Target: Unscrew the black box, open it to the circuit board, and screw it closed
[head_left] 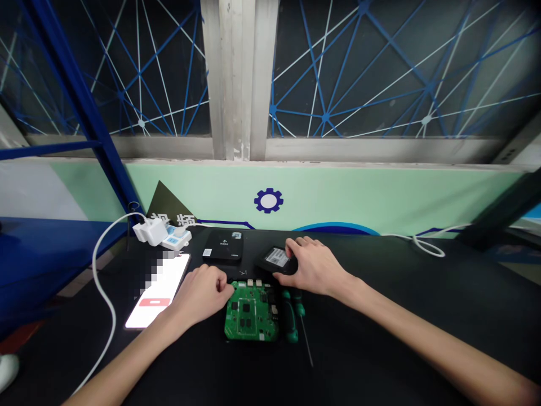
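Green squarish circuit board point(252, 313), left hand point(203, 290) loosely curled at its corner; right hand point(315, 265) gripping black casing point(275, 258)

From where I stand, taking the one green circuit board point(251, 311) as my mark, I count two bare hands: the left hand point(205, 290) at its far left corner, the right hand point(315, 265) past its far right one. Beyond it, one labelled black part point(274, 260) and one flat black box point(224, 247); just right, two green-handled screwdrivers point(290, 321); left, one lit phone point(163, 285) and, farther back, one power strip point(176, 239).
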Demonstrator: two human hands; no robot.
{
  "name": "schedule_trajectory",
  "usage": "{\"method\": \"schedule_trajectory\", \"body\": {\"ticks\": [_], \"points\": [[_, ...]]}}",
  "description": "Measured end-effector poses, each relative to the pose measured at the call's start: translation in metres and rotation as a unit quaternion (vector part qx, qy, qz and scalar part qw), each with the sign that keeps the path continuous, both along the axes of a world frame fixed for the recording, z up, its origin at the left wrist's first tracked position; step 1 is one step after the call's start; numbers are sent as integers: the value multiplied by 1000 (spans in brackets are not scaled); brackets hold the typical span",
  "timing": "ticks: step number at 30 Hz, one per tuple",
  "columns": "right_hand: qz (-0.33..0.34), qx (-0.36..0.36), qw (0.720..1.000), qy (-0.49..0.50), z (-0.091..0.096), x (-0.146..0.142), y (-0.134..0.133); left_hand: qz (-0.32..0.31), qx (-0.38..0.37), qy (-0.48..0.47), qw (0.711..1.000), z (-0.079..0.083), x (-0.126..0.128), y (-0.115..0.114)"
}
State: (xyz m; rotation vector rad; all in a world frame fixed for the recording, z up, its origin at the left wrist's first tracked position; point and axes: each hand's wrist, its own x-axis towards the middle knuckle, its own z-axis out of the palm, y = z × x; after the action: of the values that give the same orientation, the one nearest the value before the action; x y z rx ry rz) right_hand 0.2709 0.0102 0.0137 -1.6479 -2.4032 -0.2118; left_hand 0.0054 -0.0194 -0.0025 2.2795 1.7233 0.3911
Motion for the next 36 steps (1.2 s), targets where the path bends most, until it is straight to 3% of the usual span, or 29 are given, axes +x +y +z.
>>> {"method": "schedule_trajectory", "body": {"ticks": [17, 36], "points": [[-13, -29, 998, -51, 1, 0, -1, 9, -11, 6, 1000, 1, 0, 1], [-12, -14, 998, -54, 1, -3, -5, 18, 3, 20, 1000, 0, -1, 3]]}}
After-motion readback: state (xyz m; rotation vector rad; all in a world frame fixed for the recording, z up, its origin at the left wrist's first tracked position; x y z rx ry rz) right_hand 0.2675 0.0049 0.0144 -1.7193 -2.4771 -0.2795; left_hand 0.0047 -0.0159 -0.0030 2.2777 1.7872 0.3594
